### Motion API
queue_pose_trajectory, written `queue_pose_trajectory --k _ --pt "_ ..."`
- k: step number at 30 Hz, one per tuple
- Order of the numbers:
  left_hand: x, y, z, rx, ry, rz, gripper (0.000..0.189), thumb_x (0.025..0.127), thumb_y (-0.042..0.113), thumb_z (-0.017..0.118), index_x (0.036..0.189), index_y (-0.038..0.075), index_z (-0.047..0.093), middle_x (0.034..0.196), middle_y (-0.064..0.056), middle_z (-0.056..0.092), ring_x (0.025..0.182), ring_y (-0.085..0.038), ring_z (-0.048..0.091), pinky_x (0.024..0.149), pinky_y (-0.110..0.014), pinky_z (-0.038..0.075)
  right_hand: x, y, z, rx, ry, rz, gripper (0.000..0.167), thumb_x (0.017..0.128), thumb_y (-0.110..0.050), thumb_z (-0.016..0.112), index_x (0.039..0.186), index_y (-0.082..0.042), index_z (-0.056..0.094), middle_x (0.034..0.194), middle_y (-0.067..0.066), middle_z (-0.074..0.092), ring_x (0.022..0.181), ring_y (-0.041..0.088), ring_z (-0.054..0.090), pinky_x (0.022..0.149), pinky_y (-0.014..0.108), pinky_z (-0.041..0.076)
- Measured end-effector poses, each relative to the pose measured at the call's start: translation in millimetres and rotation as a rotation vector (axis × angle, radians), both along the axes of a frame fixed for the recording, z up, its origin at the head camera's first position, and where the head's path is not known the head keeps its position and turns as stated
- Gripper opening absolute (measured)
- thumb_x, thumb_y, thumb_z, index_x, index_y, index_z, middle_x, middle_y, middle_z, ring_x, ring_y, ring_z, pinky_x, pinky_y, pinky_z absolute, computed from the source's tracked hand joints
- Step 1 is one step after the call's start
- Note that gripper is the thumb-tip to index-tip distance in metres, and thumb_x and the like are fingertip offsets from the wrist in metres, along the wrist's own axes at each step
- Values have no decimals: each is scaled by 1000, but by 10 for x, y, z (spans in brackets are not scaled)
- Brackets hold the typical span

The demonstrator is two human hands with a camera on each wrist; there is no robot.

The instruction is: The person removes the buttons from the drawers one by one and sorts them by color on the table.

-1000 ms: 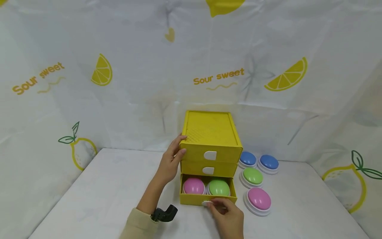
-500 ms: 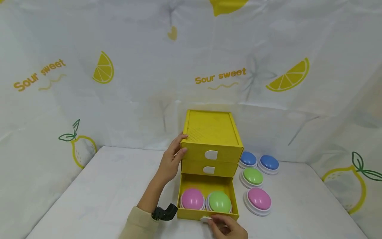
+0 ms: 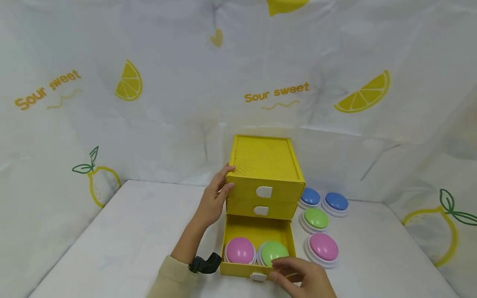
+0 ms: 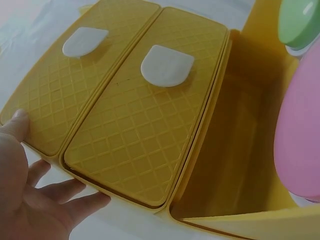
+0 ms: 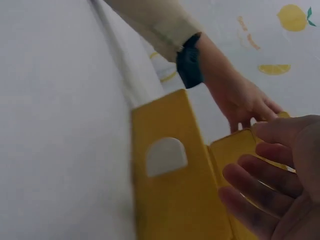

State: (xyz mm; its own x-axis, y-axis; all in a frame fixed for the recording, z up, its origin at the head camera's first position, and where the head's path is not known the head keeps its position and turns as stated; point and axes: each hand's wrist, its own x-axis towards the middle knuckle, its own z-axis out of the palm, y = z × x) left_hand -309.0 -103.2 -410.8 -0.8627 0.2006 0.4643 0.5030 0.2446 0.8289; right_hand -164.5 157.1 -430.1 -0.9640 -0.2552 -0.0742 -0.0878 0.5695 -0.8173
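A yellow three-drawer cabinet (image 3: 265, 155) stands on the table with its bottom drawer (image 3: 238, 270) pulled out. In that drawer sit a pink push-button light (image 3: 240, 250) and a green one (image 3: 272, 251), each a dome on a white base. My left hand (image 3: 212, 203) grips the cabinet's left front edge; in the left wrist view its thumb (image 4: 17, 125) lies on the top drawer's front and the fingers on the side. My right hand (image 3: 303, 275), fingers loosely bent and holding nothing, is just right of the drawer's white handle (image 3: 258, 276), in front of the green light.
Right of the cabinet, several more domed lights stand on the white table (image 3: 376, 248): one blue (image 3: 310, 196), another blue (image 3: 336, 201), one green (image 3: 316, 218) and one pink (image 3: 324, 247). A lemon-print curtain (image 3: 179, 103) hangs behind.
The bottom drawer has been pulled farther out toward me, with both lights in it. My right hand has let go of its handle and shifted right. The left hand has stayed on the cabinet.
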Motion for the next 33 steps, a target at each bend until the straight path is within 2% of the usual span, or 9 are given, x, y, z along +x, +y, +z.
queue_pose_trajectory --k 3,6,10,16,22,25,30,33 --pt "-1 -24 11 0 -5 10 41 108 28 49 148 31 44 168 1 28 147 -34 42 108 -52 49 -175 81 222 19 60 121 31 91 -35 75 111 -11 75 102 -1 78 83 -2 66 72 19 59" --pt "-13 -35 9 3 -3 10 41 108 28 49 148 31 44 168 1 27 147 -35 42 106 -53 50 -365 116 320 34 121 211 31 92 -35 74 111 -10 75 105 2 77 86 -2 67 72 19 58" --pt "-29 -37 -7 5 8 8 41 108 26 49 148 30 45 168 0 28 148 -34 42 109 -52 48 -627 155 317 52 140 320 33 92 -33 74 114 -8 74 109 8 77 93 5 69 78 23 60" --pt "-41 -26 -44 2 18 7 40 108 26 48 148 30 46 167 0 29 150 -30 39 114 -52 43 -906 164 223 172 173 403 36 91 -36 75 115 -9 74 110 4 77 100 19 70 88 34 60" --pt "-14 -11 -35 -5 19 0 40 108 26 48 148 30 46 167 -2 29 150 -31 38 115 -53 41 -1031 120 153 247 105 503 34 92 -35 74 116 -11 74 110 0 77 101 15 71 86 29 59" --pt "-2 -5 -13 -5 18 -4 40 108 26 48 148 29 45 167 -2 29 150 -32 38 114 -53 43 -1051 97 144 292 88 543 34 91 -33 75 117 -12 74 111 -1 77 102 13 70 89 32 59" --pt "-2 -6 -2 -7 21 -1 40 108 26 49 148 29 46 167 -2 29 151 -31 37 116 -52 41 -1050 70 143 403 99 572 31 89 -38 76 113 -18 75 108 -9 75 95 4 65 89 32 57" --pt "-7 -11 -13 -7 24 -2 40 108 25 49 148 29 46 167 -3 29 151 -31 37 115 -53 41 -1054 72 142 418 102 574 28 88 -38 77 110 -21 75 106 -12 73 93 0 61 88 30 55"
